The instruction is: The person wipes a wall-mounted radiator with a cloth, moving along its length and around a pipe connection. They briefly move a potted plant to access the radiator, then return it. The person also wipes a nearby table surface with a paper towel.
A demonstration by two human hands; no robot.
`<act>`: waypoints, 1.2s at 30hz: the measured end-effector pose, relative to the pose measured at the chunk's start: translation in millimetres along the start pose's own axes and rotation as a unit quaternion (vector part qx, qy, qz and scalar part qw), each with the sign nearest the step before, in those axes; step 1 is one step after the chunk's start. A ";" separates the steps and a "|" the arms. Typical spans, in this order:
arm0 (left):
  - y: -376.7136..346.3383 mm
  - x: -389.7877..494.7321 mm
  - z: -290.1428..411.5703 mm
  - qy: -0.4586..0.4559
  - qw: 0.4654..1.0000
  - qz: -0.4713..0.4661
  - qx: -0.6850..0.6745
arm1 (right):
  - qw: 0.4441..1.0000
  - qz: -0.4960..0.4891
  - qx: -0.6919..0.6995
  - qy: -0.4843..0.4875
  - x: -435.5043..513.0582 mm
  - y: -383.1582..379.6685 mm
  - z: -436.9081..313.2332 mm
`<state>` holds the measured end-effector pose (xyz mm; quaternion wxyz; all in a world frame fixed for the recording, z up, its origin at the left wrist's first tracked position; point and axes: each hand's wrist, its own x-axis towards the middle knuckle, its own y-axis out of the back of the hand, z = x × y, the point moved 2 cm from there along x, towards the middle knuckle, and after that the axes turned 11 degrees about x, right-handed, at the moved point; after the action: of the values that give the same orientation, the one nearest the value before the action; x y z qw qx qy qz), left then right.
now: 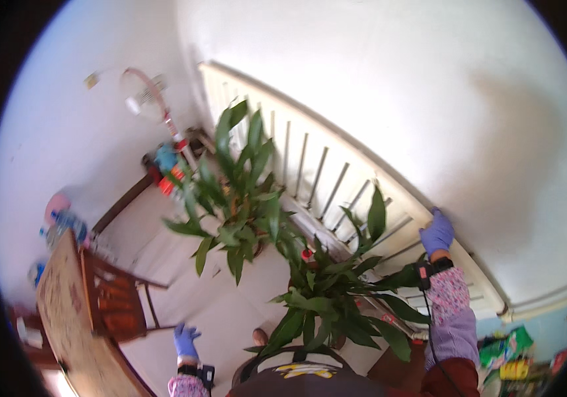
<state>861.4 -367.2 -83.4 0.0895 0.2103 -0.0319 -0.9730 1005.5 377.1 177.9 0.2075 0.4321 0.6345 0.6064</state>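
My right hand (437,233), in a purple glove, is on the top edge of a cream radiator (323,131) against the wall. Its thumb lies on the front side and its other fingers bend over the top; the fingertips are partly hidden. Lower left, my left hand (185,342), gloved alike, hangs above the floor with fingers apart and nothing in them. Between the hands stands a leafy green potted plant (320,297), its leaves close to my right forearm. A second potted plant (236,218) stands farther off along the radiator.
A wooden chair (114,297) stands against a worn wooden table (62,297) on the left. In the far corner, a pale pole with a hoop (152,87) leans near several bottles (167,159). Packets and bags (506,352) are piled at lower right.
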 end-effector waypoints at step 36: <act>-157.6 277.5 205.1 0.228 0.881 -0.124 0.396 | 0.975 0.221 0.019 -0.030 71.4 -54.9 -185.6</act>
<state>502.5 -259.6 -24.5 -0.1175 0.4466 -0.3669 -0.8076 804.5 330.7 177.6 0.0785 0.5836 0.5283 0.6117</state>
